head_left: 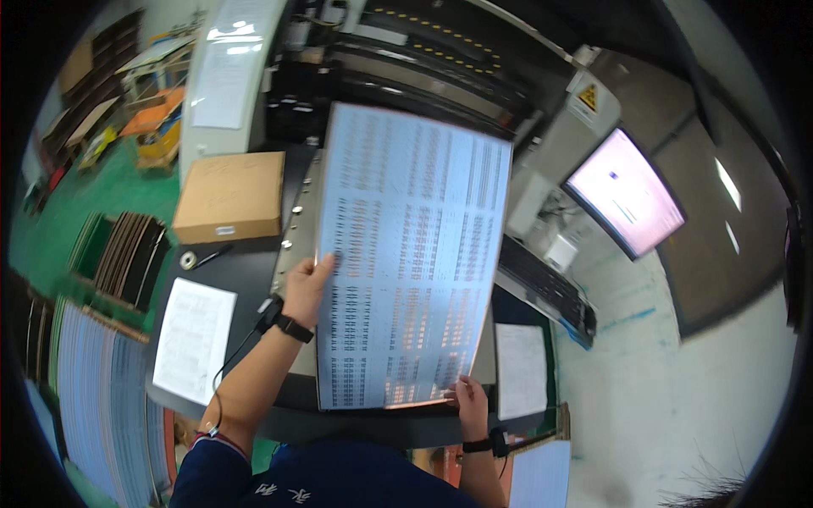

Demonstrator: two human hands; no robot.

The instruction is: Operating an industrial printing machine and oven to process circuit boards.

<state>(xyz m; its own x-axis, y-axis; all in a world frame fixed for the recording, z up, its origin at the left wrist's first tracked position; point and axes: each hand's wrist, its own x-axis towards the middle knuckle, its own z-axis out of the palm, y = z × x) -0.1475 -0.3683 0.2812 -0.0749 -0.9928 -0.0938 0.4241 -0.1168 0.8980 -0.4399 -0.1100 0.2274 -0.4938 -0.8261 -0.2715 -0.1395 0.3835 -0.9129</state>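
A large, thin circuit board panel [406, 262], pale blue with rows of small dark patterns, is held tilted in front of me, above the dark worktop. My left hand [306, 288] is closed on its left edge, with the thumb lying over the face. At the lower right corner my right hand [468, 405] pinches the panel between thumb and fingers. Coppery reflections show along the panel's lower part. Most of the fingers behind the panel are hidden. Each wrist wears a black strap, and a cable runs along my left forearm.
A cardboard box [230, 199], a tape roll [188, 260] and a printed sheet [195, 339] lie on the left. On the right are a keyboard [542, 284], a lit monitor [627, 193] and another paper [521, 371]. Behind stands a dark machine [423, 63]; stacked panels [106, 394] stand lower left.
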